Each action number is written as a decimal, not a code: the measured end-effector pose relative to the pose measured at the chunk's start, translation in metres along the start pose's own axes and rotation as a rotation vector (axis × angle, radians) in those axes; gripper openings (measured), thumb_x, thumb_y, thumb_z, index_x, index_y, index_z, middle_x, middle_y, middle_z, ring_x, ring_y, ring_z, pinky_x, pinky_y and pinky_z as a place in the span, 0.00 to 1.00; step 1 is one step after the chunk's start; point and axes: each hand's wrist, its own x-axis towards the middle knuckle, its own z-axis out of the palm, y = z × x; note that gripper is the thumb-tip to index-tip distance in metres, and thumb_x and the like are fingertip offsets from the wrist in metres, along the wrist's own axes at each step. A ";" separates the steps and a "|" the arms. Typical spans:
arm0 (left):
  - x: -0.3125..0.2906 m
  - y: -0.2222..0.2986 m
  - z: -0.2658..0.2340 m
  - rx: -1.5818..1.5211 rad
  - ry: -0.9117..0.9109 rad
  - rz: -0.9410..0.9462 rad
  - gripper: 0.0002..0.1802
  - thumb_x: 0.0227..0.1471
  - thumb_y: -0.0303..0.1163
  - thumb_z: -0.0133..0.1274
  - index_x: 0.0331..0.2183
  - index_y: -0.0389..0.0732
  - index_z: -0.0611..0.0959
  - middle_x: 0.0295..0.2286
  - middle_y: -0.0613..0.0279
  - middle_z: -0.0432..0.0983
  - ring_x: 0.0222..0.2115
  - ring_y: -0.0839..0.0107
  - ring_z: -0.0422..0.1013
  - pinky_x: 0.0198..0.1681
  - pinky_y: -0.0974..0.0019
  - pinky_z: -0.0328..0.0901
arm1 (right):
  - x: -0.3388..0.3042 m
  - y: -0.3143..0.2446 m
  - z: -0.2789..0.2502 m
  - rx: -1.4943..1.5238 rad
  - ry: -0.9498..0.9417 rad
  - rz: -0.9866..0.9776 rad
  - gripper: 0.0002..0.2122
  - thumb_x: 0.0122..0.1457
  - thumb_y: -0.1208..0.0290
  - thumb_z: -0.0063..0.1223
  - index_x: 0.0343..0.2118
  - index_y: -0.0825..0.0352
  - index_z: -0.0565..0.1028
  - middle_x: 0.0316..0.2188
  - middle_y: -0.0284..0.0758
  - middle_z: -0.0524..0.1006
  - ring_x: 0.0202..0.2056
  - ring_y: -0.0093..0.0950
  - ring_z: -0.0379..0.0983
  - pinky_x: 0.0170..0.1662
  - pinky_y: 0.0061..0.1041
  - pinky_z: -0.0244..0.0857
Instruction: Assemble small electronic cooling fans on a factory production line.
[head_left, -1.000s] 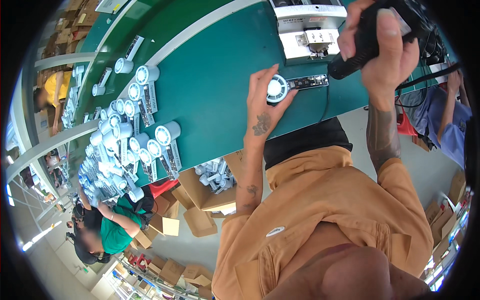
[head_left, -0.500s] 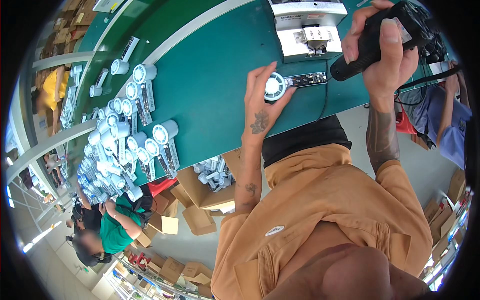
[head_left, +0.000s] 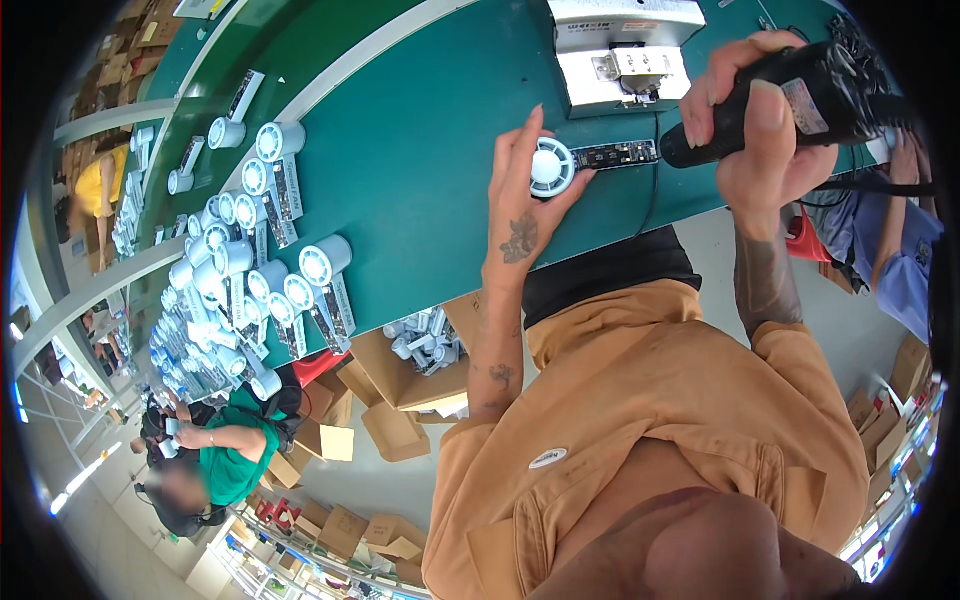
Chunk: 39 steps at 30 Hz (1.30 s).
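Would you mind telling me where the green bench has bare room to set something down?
The widest bare patch of the bench lies between the cluster of white fans and the left hand on the fan part. Crowded: the fans at left, and around the grey machine and right hand holding the driver.

A fan unit (head_left: pixel 553 166) lies on the table (head_left: pixel 420 170), under the left hand (head_left: pixel 524 215). A strip board (head_left: pixel 617 154) extends from it to the right, touching it. Beyond them on the table sits a box machine (head_left: pixel 617 50). The right hand (head_left: pixel 760 130), to the right of the board, grips a driver (head_left: pixel 800 95) above the table edge. Far left on the table, many fan units (head_left: pixel 250 270) lie crowded together. Below the table edge stands a carton (head_left: pixel 420 365) with parts in it.
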 end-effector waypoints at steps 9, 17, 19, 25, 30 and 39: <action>-0.002 0.001 -0.005 -0.015 0.005 -0.032 0.43 0.43 0.27 0.73 0.61 0.39 0.74 0.44 0.56 0.75 0.43 0.64 0.75 0.46 0.64 0.71 | 0.015 -0.003 -0.019 0.199 -0.121 0.116 0.26 0.67 0.50 0.48 0.56 0.69 0.67 0.35 0.44 0.74 0.20 0.26 0.69 0.23 0.28 0.67; -0.002 0.001 -0.005 -0.022 -0.027 -0.022 0.44 0.45 0.28 0.72 0.62 0.41 0.72 0.47 0.52 0.73 0.45 0.57 0.75 0.46 0.60 0.72 | 0.073 -0.024 0.047 -0.182 -0.009 -0.203 0.21 0.69 0.57 0.51 0.51 0.72 0.65 0.26 0.36 0.75 0.15 0.19 0.69 0.17 0.17 0.65; -0.001 0.002 -0.003 -0.034 -0.037 -0.026 0.44 0.44 0.28 0.72 0.62 0.41 0.72 0.47 0.51 0.73 0.45 0.57 0.74 0.47 0.59 0.72 | 0.072 -0.020 0.052 -0.146 0.029 -0.046 0.19 0.68 0.61 0.54 0.50 0.73 0.66 0.25 0.34 0.74 0.16 0.18 0.68 0.18 0.17 0.62; -0.002 0.000 -0.001 -0.052 -0.024 -0.007 0.43 0.45 0.27 0.72 0.62 0.41 0.73 0.47 0.51 0.73 0.45 0.57 0.75 0.47 0.59 0.72 | 0.072 0.007 0.074 0.925 0.132 -0.081 0.17 0.67 0.66 0.55 0.50 0.74 0.67 0.24 0.32 0.73 0.15 0.18 0.67 0.19 0.16 0.60; 0.000 -0.001 -0.003 -0.055 -0.025 0.034 0.42 0.45 0.26 0.72 0.61 0.41 0.73 0.47 0.51 0.72 0.45 0.57 0.75 0.47 0.60 0.72 | 0.053 -0.030 0.061 -0.247 0.104 0.095 0.17 0.68 0.64 0.53 0.50 0.73 0.67 0.25 0.34 0.73 0.16 0.19 0.68 0.18 0.16 0.62; 0.000 0.000 -0.004 -0.065 -0.006 0.028 0.42 0.45 0.26 0.72 0.61 0.41 0.74 0.47 0.51 0.72 0.44 0.58 0.75 0.46 0.60 0.72 | 0.041 -0.048 0.103 -0.120 0.247 0.267 0.26 0.64 0.54 0.57 0.52 0.72 0.64 0.26 0.39 0.73 0.15 0.22 0.68 0.16 0.19 0.62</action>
